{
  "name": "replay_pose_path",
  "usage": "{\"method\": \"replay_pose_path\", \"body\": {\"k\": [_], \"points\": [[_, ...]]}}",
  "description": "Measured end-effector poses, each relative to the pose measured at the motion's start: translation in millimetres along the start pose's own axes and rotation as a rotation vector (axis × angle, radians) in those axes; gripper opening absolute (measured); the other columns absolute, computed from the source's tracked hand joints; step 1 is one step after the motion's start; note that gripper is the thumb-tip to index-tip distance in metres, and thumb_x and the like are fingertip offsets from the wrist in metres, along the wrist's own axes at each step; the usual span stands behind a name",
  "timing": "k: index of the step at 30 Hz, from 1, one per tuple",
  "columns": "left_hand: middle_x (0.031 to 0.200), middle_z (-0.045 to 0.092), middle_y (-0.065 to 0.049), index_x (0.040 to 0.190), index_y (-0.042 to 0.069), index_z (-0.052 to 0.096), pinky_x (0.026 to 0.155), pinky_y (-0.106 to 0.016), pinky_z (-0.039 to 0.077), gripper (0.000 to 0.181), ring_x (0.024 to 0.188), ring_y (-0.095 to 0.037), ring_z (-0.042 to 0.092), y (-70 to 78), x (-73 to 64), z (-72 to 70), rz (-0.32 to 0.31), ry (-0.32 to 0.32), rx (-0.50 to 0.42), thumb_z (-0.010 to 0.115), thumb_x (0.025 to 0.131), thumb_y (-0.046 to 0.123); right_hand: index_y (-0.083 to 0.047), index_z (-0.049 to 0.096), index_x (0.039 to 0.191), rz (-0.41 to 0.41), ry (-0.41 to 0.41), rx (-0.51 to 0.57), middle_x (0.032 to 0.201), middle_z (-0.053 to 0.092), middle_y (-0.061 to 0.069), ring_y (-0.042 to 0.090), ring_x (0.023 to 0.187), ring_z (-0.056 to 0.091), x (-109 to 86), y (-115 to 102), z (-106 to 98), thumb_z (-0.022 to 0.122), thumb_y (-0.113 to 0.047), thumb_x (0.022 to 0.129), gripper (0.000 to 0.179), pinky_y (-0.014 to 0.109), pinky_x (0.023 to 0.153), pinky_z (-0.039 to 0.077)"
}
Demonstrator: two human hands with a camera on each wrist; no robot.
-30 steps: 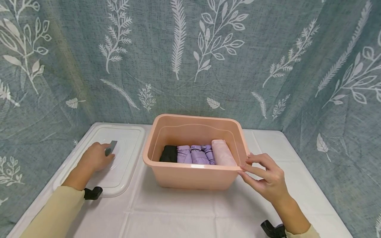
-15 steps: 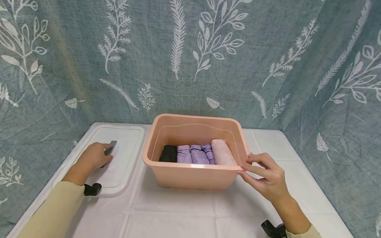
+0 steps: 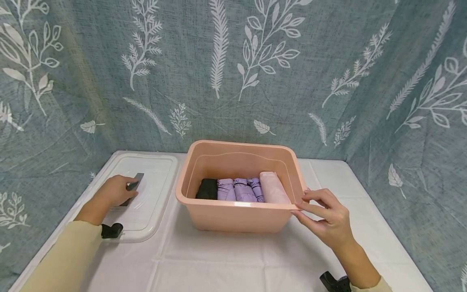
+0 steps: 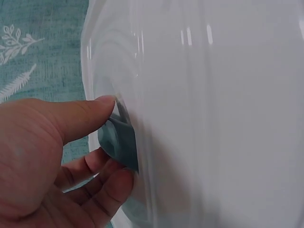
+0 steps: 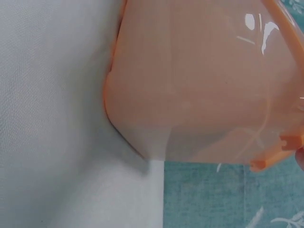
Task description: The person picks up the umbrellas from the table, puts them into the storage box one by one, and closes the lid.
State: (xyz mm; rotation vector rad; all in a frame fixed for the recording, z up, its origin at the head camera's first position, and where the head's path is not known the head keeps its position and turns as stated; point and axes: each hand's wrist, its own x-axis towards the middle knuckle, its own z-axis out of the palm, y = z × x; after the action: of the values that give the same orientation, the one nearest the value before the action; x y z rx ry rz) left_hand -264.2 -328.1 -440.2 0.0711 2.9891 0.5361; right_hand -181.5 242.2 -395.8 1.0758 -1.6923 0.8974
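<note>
My left hand (image 3: 114,192) grips the grey handle (image 3: 138,178) of a clear plastic lid (image 3: 157,190), which lies flat on the left of the table. In the left wrist view the thumb is on one side of the handle and curled fingertips are on the other. At the centre stands a peach plastic storage bin (image 3: 237,217), uncovered. My right hand (image 3: 326,215) pinches its rim at the front right corner, thumb below and fingers above. Inside sit a black folded bundle (image 3: 206,189), several purple rolled bundles (image 3: 245,191) and a pale pink roll (image 3: 273,187).
A white cloth (image 3: 215,259) covers the table. Blue-green curtain (image 3: 233,113) with white leaf prints rises behind it and along both sides. The lid's right edge lies close to the bin's left side. Both wrists wear black camera mounts (image 3: 112,230).
My left hand has shifted slightly left on the handle, and more of the handle shows below the fingers. The right hand, bin and bundles have stayed in place.
</note>
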Motion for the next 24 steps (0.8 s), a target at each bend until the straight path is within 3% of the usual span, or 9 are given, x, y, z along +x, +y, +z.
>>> {"method": "replay_pose_path", "body": {"k": [6, 12, 19, 24], "points": [[0.116, 0.064, -0.036, 0.135, -0.01, 0.059, 0.083, -0.053, 0.055, 0.051, 0.096, -0.04, 0.063, -1.2, -0.5, -0.1, -0.007, -0.006, -0.02, 0.072, 0.093, 0.015, 0.001, 0.082, 0.083, 0.014, 0.001, 0.02, 0.087, 0.066, 0.022, 0.023, 0.102, 0.07, -1.8, 0.3, 0.0, 0.084, -0.023, 0.087, 0.025, 0.022, 0.1, 0.056], [0.129, 0.058, -0.041, 0.137, -0.008, 0.059, 0.093, -0.061, 0.054, 0.05, 0.118, -0.053, 0.058, -4.6, 0.4, 0.0, -0.005, -0.02, -0.055, 0.071, 0.094, 0.015, 0.002, 0.082, 0.083, 0.015, 0.009, 0.027, 0.087, 0.066, 0.022, 0.023, 0.102, 0.07, -2.1, 0.3, 0.8, 0.084, -0.022, 0.086, 0.025, 0.022, 0.1, 0.056], [0.132, 0.055, -0.042, 0.138, -0.006, 0.058, 0.091, -0.06, 0.054, 0.051, 0.12, -0.055, 0.055, -6.6, 0.6, -2.9, -0.01, -0.042, -0.071, 0.071, 0.095, 0.016, 0.003, 0.081, 0.083, 0.006, 0.02, 0.038, 0.087, 0.066, 0.023, 0.023, 0.102, 0.07, -1.4, 0.9, 1.7, 0.084, -0.02, 0.086, 0.024, 0.022, 0.1, 0.056], [0.124, 0.06, -0.039, 0.136, -0.007, 0.06, 0.084, -0.055, 0.056, 0.049, 0.105, -0.047, 0.062, -2.9, -0.2, -3.1, -0.005, -0.023, -0.049, 0.072, 0.093, 0.014, 0.003, 0.081, 0.083, 0.01, 0.029, 0.035, 0.087, 0.066, 0.023, 0.023, 0.102, 0.07, -2.0, 0.3, 1.7, 0.085, -0.02, 0.086, 0.024, 0.022, 0.1, 0.056]]}}
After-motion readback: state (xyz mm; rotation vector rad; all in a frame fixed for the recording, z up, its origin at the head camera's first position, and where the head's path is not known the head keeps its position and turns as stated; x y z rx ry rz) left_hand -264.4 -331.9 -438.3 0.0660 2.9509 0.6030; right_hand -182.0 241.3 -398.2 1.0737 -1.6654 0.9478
